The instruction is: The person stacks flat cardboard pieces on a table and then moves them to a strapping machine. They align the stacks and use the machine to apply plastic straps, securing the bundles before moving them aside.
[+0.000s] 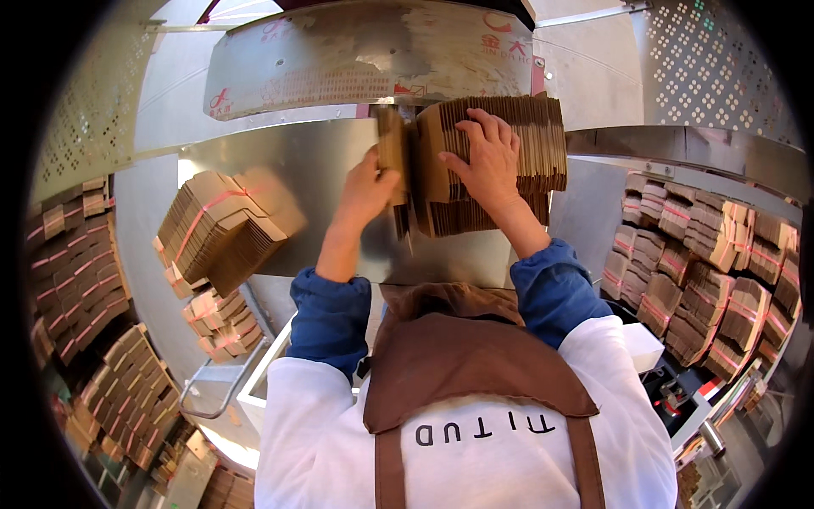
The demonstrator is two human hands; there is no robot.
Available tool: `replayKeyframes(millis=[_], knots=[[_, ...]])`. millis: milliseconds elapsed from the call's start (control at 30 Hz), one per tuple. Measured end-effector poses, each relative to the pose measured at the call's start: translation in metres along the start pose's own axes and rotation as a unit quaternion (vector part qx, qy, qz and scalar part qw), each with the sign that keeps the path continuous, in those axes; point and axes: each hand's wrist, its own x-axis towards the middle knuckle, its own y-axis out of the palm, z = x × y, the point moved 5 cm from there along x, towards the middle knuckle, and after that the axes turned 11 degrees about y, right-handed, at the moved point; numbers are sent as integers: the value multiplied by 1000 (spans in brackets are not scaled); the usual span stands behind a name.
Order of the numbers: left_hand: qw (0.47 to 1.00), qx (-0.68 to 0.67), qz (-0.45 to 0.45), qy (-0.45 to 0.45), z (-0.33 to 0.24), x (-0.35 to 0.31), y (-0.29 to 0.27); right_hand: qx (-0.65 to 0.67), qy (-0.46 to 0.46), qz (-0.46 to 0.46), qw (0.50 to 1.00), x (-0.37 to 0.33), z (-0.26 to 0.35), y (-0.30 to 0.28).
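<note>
Brown apron (475,360) over white shirt (487,462) is nearest to cam, lower centre of frame. I think the main risk is w/ the big cardboard stack (538,140), upper centre: no band is visible on it, so if the R hand (490,157) presses unevenly, pieces could slip or fan out on the steel table (318,148). Also the small cardboard bunch (392,140) could bend if the L hand (369,188) squeezes only its near end.

Big stack lies directly under R hand, whose fingers are spread wide on top. Small bunch is at L hand, just left of big stack, w/ dark gap btwn. L hand closes narrowly around the bunch's near end; due to blur, can't tell how firmly.
</note>
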Motion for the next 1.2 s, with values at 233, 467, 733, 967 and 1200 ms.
replayKeyframes(millis=[233,467,733,967,1200], knots=[[934,-328,-57,-128,121,-28,-67,9,5,-1,1000,1,2,0],[895,-417,-45,-151,158,-40,-63,-4,7,0,1000,0,1,-1],[879,-452,-83,-129,140,-46,-63,-39,-21,0,999,-1,13,-1],[986,11,-164,-26,168,-60,-66,-36,-34,11,999,-1,25,5],[972,116,-206,-9,149,-58,-38,-49,-21,12,999,-5,16,4]])
